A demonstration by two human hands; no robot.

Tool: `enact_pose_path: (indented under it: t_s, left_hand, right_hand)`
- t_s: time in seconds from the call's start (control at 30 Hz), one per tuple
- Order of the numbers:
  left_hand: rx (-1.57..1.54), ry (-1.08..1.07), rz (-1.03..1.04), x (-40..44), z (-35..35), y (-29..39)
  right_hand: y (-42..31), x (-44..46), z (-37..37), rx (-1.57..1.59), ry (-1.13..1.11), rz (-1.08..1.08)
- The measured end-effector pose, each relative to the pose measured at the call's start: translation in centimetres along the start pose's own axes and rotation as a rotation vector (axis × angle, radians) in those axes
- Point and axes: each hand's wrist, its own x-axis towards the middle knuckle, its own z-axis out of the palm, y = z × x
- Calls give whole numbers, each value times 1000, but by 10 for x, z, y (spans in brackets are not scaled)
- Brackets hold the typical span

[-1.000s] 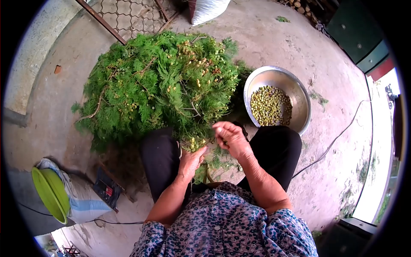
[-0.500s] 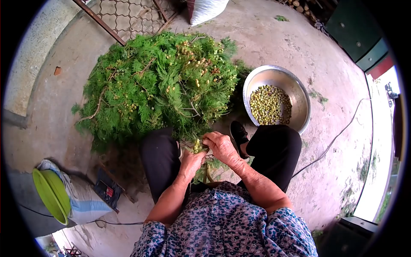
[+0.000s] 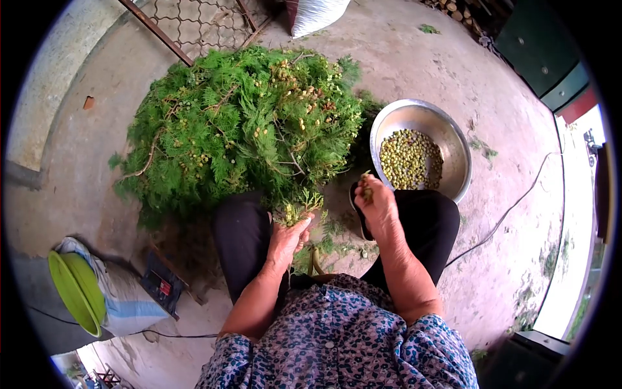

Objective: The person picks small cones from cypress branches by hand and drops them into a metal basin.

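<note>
Between my knees, my left hand point(image 3: 289, 241) is closed on a small green sprig point(image 3: 299, 209) that carries yellow-green cones. My right hand point(image 3: 378, 202) is closed around several greenish cones point(image 3: 367, 192), just short of the metal basin's near left side. That wide metal basin point(image 3: 458, 155) holds a layer of small round yellow-green cones point(image 3: 408, 159). A big heap of leafy evergreen branches point(image 3: 240, 129) lies on the floor in front of me, left of the basin, with cones among its leaves.
At the lower left, a green plastic basin point(image 3: 76, 292) leans by a white and blue sack point(image 3: 133, 308). A metal grille point(image 3: 201, 23) and a white sack point(image 3: 317, 16) are beyond the heap. A cable point(image 3: 505, 214) crosses the floor on the right.
My right hand came to the sprig in my left hand, then moved away right toward the metal basin with cones in it. My left hand has stayed nearly in place.
</note>
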Motion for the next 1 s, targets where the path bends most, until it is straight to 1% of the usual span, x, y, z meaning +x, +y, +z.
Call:
enact_pose_path:
  t_s: [0.03,0.07,0.1,0.13,0.17,0.2,0.23,0.27,0.33,0.37,0.4,0.47,0.5,0.53,0.6,0.67,0.73,0.8,0.83,0.87,0.93,0.97,1.0]
  left_hand:
    - [-10,5,4,0,2,-1]
    - [-16,7,7,-1,4,-3]
    - [-18,3,30,-8,8,3]
    - [-15,2,30,-7,8,3]
    - [3,-56,25,-7,8,2]
    - [20,-115,20,-7,8,1]
    - [-21,-158,39,-6,6,-1]
    - [-21,-159,41,-4,4,0]
    - [-7,-289,56,-2,1,1]
    - [-8,-287,55,-3,0,0]
    - [-57,-290,84,-3,0,-2]
    - [-105,-291,106,-3,0,-5]
    - [-125,-274,113,-2,-1,-4]
    - [-146,-253,117,-2,-2,-4]
    - [-177,-158,122,1,0,-4]
    - [-187,-173,152,6,-3,-7]
    - [-198,-200,126,7,-4,-10]
    - [-197,-169,129,5,1,-9]
    - [-183,-209,117,3,1,-4]
    - [-185,-205,117,1,3,-2]
    - [-124,-210,134,-2,6,0]
    - [-29,-210,167,-2,7,1]
    - [23,-227,159,0,7,0]
  right_hand:
    - [-10,6,-3,129,47,1]
    - [-21,18,-9,257,103,-48]
    - [-35,23,-13,422,68,-123]
    - [-52,14,-2,470,94,-301]
    - [-68,23,-15,565,45,-325]
    - [-85,14,-6,674,138,-336]
    - [-93,27,-27,754,30,-308]
    - [-101,38,-47,831,-80,-278]
    - [-106,27,-42,860,-87,-327]
    - [-104,25,-37,792,86,-391]
    - [-97,23,-32,671,91,-441]
    - [-77,25,-31,474,-51,-406]
    - [-67,6,-13,421,-107,-358]
    - [-56,2,-7,341,-94,-309]
    - [-33,-14,7,143,-215,-273]
    - [-11,-23,19,-1,-339,-236]
    - [2,-40,38,-228,-368,-202]
    - [16,-45,43,-510,-496,-252]
    - [21,-47,46,-601,-513,-252]
    - [23,-48,46,-817,-500,-212]
    - [35,-50,51,-1104,-600,-588]
    - [36,-53,53,-1233,-638,-743]
    - [43,-51,52,-1244,-652,-765]
